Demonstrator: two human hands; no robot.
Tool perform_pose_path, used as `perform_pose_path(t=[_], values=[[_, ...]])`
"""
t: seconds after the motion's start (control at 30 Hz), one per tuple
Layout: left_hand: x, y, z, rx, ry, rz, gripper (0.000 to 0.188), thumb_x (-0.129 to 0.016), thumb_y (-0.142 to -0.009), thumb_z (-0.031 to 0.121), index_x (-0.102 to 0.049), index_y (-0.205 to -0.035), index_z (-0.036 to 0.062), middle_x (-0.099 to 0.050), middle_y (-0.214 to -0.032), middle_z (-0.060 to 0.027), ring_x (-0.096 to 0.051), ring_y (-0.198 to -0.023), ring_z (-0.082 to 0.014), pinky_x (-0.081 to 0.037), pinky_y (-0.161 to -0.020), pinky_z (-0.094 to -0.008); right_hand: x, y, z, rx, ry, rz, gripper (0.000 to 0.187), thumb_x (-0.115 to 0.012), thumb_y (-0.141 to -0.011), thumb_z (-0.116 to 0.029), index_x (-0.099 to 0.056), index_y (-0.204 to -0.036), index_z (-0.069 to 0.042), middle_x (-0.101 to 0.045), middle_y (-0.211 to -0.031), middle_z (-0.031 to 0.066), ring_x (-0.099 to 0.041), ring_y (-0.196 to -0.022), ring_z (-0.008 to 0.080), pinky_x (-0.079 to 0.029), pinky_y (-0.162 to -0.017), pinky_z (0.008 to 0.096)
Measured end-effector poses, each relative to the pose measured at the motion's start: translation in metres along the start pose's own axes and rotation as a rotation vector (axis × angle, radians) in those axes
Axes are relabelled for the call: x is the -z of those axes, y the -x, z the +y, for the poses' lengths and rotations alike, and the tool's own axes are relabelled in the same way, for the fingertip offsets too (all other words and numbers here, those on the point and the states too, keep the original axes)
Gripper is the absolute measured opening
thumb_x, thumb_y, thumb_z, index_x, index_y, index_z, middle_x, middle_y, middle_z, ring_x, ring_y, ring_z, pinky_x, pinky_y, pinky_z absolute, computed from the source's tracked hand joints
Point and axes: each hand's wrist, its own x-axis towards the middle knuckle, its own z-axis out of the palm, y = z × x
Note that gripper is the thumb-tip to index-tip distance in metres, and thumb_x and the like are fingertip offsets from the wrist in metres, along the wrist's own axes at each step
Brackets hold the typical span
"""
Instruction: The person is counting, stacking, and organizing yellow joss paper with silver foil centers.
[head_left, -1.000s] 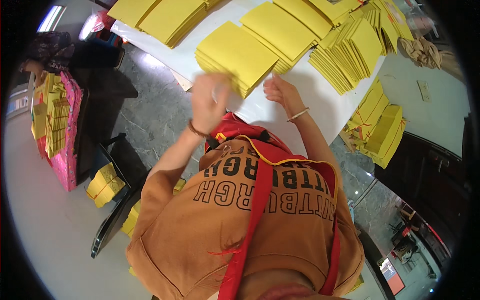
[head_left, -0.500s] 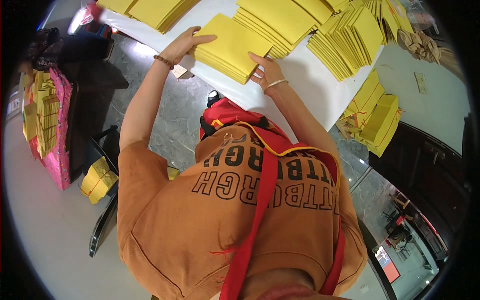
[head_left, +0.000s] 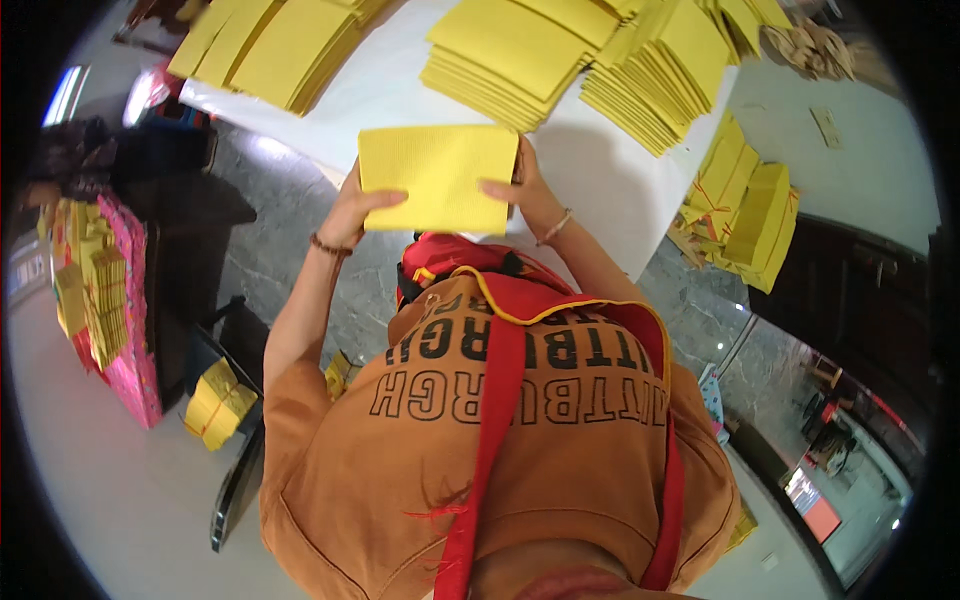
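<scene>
A stack of yellow paper is held between my two hands, raised off the table near its front edge and tilted so its broad textured face is toward me. My left hand grips the left end, thumb across the face. On the right end my right hand has its thumb on the face too. The fingers behind the stack are largely hidden. Beyond it, more stacks of yellow paper lie overlapped on the white-covered table, with a fanned stack to their right.
Other yellow stacks lie at the table's far left. Tied yellow bundles stand to the right of the table. At the left, a bundle rests on a dark chair, near a pink patterned cloth with yellow stacks beside it.
Both hands have lifted the yellow paper stack off the table and drawn it toward me, turning it level and tilting its face up. The view has shifted slightly.
</scene>
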Motion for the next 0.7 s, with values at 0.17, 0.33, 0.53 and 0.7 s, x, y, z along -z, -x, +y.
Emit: perform_pose_path(t=[0.17,0.33,0.53,0.7], values=[[-0.053,-0.007,0.015,-0.081,-0.143,-0.269,0.083,-0.071,-0.063,0.002,-0.025,-0.132,0.0015,-0.042,-0.127,-0.0099,-0.039,-0.119,-0.0195,-0.031,-0.100,-0.0326,0.040,0.066,-0.042,0.071,-0.104,-0.020,0.122,-0.078,-0.058,-0.001,0.012,-0.139,-0.017,-0.035,-0.131,0.0139,-0.037,-0.120,0.0242,-0.031,-0.100,0.0380],[-0.123,-0.051,0.006,-0.375,-0.419,-0.478,0.102,-0.079,-0.060,0.012,-0.012,-0.137,0.0023,-0.035,-0.132,-0.0159,-0.033,-0.123,-0.0235,-0.026,-0.103,-0.0343,0.097,0.111,-0.074,0.246,0.036,0.154,0.121,-0.081,-0.057,-0.006,0.006,-0.139,-0.015,-0.038,-0.129,0.0129,-0.038,-0.119,0.0248,-0.033,-0.099,0.0381],[-0.135,-0.113,-0.059,-0.633,-0.779,-0.612,0.128,-0.085,-0.049,0.023,0.005,-0.138,0.0066,-0.027,-0.136,-0.0237,-0.029,-0.125,-0.0351,-0.022,-0.105,-0.0401,0.151,0.115,-0.007,0.349,0.551,0.227,0.117,-0.085,-0.052,-0.015,-0.006,-0.138,-0.006,-0.027,-0.136,0.0140,-0.030,-0.124,0.0252,-0.028,-0.102,0.0338],[-0.133,-0.121,-0.064,-0.634,-0.838,-0.661,0.127,-0.085,-0.049,0.028,0.003,-0.139,0.0077,-0.027,-0.137,-0.0233,-0.027,-0.126,-0.0354,-0.022,-0.104,-0.0424,0.155,0.114,-0.005,0.375,0.566,0.267,0.115,-0.085,-0.052,-0.017,-0.009,-0.137,-0.006,-0.028,-0.134,0.0127,-0.031,-0.123,0.0248,-0.030,-0.101,0.0341]])
